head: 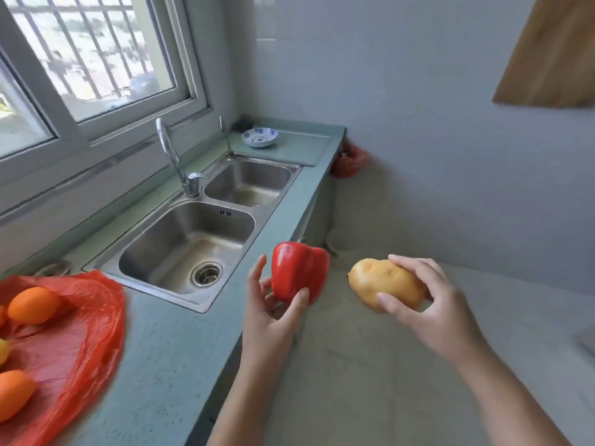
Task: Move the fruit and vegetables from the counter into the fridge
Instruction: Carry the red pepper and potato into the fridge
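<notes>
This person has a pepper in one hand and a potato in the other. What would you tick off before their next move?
1. Left hand grips the red pepper: ok, thumb and fingers hold its lower end.
2. Right hand grips the potato: ok, fingers and thumb curl round it.
3. Both items are clear of the counter: ok, they are held beyond its edge, above the floor.
4. Fridge is within reach and open: cannot tell, it is not in view.
5. Counter is emptied of produce: not ok, orange fruits lie on the red bag.

Green counter (pixel 180 349): red bag (pixel 80 333), bowl (pixel 259 137)
</notes>
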Tool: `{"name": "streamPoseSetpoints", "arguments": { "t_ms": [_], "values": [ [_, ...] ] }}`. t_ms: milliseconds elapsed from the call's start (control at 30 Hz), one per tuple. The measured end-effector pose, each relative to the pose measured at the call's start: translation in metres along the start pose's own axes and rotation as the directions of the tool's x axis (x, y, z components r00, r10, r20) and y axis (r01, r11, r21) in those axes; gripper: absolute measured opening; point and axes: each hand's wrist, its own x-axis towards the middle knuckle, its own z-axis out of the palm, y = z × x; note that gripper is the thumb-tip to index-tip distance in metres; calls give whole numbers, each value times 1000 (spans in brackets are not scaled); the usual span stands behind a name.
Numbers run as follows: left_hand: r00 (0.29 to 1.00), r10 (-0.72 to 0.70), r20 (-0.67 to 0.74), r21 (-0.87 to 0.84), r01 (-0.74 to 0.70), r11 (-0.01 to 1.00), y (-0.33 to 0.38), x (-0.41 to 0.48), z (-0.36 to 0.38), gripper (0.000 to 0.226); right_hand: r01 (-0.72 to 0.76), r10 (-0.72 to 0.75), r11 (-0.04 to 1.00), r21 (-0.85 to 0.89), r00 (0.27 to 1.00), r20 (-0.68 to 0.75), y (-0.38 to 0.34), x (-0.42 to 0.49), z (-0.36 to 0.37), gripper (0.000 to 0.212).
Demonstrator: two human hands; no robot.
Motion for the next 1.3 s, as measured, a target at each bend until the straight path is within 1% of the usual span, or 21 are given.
{"name": "streamPoseSetpoints", "arguments": {
  "t_ms": [167,233,333,500,667,933,1067,1200,1300],
  "values": [
    [976,14,218,-66,0,998,4,0,120,81,-65,50,996,-65,974,-220,52,-8,-100,54],
    [954,30,299,-90,-3,996,8,-3,171,83,-87,58,993,-84,952,-302,75,-10,-141,54],
    [910,47,412,-122,4,993,15,-10,248,84,-127,84,988,-86,919,-385,103,-16,-200,54],
    [792,105,601,-169,-2,986,22,-26,371,82,-201,136,977,-66,837,-530,146,-39,-295,54],
    [648,99,755,-202,87,975,20,-52,474,81,-304,193,951,-59,731,-654,183,-74,-370,53],
    [434,63,899,-162,195,967,4,-80,611,75,-477,300,879,12,533,-791,233,-101,-451,54],
    [343,65,937,-154,241,958,-2,-71,683,76,-544,291,839,-4,455,-842,263,-81,-496,57],
    [289,110,951,-188,257,948,-5,-43,760,71,-565,258,825,-21,409,-875,298,-40,-547,48],
    [275,126,953,-204,277,939,-4,-15,819,72,-576,226,816,-53,403,-887,323,0,-583,49]
  ]
}}
